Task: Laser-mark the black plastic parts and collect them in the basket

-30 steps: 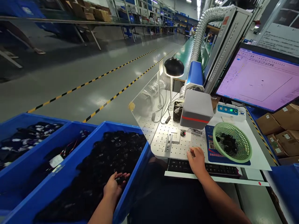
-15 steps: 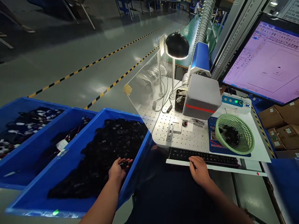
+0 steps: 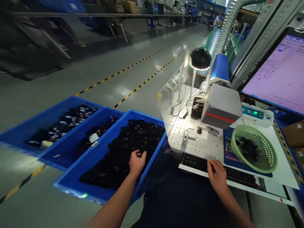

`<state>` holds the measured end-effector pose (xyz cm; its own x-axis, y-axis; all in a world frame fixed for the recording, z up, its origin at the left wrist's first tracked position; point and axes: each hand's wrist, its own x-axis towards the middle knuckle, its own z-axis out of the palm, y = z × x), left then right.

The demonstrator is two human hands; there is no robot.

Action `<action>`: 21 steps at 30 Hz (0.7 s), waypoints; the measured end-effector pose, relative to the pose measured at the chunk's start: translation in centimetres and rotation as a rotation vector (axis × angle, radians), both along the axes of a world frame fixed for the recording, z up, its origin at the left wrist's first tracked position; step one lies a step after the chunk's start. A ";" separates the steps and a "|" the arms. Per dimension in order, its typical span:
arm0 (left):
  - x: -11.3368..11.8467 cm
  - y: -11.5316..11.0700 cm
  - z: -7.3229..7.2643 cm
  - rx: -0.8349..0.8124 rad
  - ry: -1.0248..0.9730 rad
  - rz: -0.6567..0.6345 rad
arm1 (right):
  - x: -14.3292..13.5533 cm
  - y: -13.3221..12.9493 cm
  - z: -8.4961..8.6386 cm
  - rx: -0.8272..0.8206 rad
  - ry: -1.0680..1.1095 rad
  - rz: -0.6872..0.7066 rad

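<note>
My left hand (image 3: pixel 137 163) is palm down over the heap of black plastic parts (image 3: pixel 123 148) in the nearest blue bin (image 3: pixel 67 182). Its thumb and forefinger are apart; the fingertips dip among the dark parts, and no held part shows. My right hand (image 3: pixel 217 175) rests loosely open on the black keyboard (image 3: pixel 196 161), at the front edge of the workbench, with its fingers bent over the keys. A small round black part (image 3: pixel 199 130) sits on the perforated metal plate (image 3: pixel 177 141) below the grey machine head (image 3: pixel 223 103).
Two more blue bins with wired parts (image 3: pixel 71 122) stand further left. A green basket (image 3: pixel 273 155) holding black parts is on the right of the bench. Above the plate are a black lamp (image 3: pixel 200 58) and a clear panel; a monitor (image 3: pixel 277 72) hangs at right.
My left hand has turned from palm up, with a black part in it, to palm down in the bin. My right hand stays at the keyboard. The view has swung left.
</note>
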<state>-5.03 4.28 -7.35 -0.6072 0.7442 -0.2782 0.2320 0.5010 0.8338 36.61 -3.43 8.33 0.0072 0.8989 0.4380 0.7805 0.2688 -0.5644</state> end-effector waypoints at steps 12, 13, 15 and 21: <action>0.1 9.6 3.4 0.002 0.539 -0.362 | 3.3 5.5 -2.2 -0.018 0.067 -0.289; -0.4 10.6 3.9 -0.025 0.605 -0.361 | 3.3 5.5 -2.3 -0.014 0.064 -0.291; -2.3 12.6 4.9 -0.056 0.686 -0.311 | 3.2 5.4 -2.4 0.010 0.065 -0.284; -9.1 17.2 4.2 -0.167 0.349 -0.228 | 1.6 6.3 -2.5 0.171 0.146 -0.323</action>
